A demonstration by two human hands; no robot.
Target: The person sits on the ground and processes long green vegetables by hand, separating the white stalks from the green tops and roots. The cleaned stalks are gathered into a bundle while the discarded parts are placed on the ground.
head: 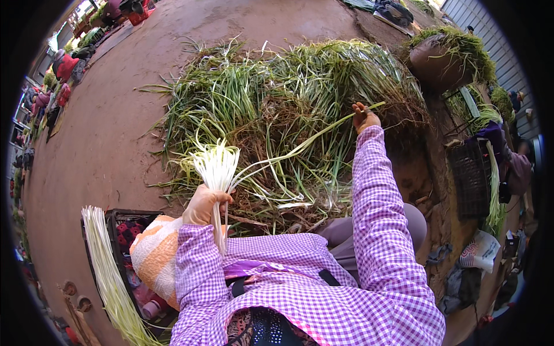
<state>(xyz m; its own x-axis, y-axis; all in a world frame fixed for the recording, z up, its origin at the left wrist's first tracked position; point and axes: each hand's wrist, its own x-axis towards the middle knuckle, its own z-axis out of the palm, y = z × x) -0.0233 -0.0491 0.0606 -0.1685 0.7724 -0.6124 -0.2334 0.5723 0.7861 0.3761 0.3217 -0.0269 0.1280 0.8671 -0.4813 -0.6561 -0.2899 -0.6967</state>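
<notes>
My left hand (207, 204) is closed around a bunch of slender white stalks (216, 166), which look like blanched chives. The bunch fans out at its upper end, and thin stalks hang below the fist. Stretched out to the far right, my right hand (364, 116) grips the greenish end of a few long pale stalks (298, 149). Their other end runs back to the bunch at my left hand. Beneath both hands spreads a large heap of green leafy plants (242, 95) with tangled brown roots (281, 112).
On the left, a long bundle of pale stalks (108, 277) lies along a black plastic crate (134, 213) beside an orange-and-white striped cloth (151, 255). A rounded brown container (439, 65) topped with greens and another black crate (467, 177) stand right. People (65, 65) sit far left.
</notes>
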